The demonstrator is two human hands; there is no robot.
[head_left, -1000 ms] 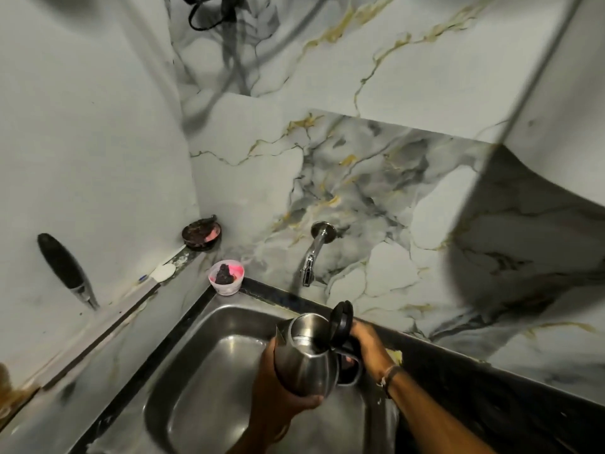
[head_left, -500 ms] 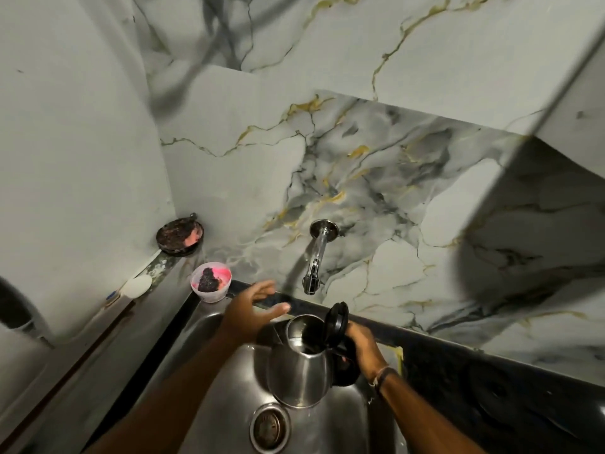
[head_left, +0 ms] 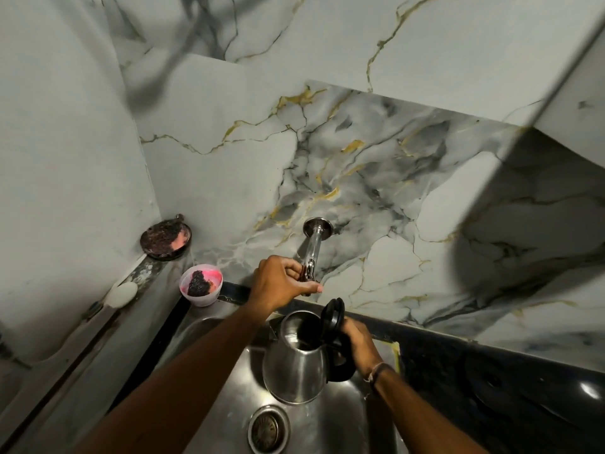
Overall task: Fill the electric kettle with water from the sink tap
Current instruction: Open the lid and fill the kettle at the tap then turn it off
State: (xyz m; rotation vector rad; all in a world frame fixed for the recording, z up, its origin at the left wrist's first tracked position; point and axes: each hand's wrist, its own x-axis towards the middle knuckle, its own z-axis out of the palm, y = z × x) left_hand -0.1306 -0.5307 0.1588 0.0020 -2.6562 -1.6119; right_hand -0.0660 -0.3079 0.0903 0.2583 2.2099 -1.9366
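Observation:
A steel electric kettle (head_left: 296, 365) with its black lid (head_left: 333, 317) flipped up hangs over the steel sink (head_left: 330, 430), just below the tap. My right hand (head_left: 358, 345) grips its black handle. The chrome tap (head_left: 313, 247) sticks out of the marble wall. My left hand (head_left: 281, 283) is closed around the tap's lower end. No water stream is visible.
A pink-stained small bowl (head_left: 201, 288) with a dark scrubber sits at the sink's back left corner, with a round dark dish (head_left: 165, 239) behind it on the ledge. The drain (head_left: 268, 429) lies below the kettle. A black counter (head_left: 491, 381) runs to the right.
My left hand has risen from beside the kettle's mouth and closed on the tap. The kettle stays over the sink in my right hand. The view has tilted down.

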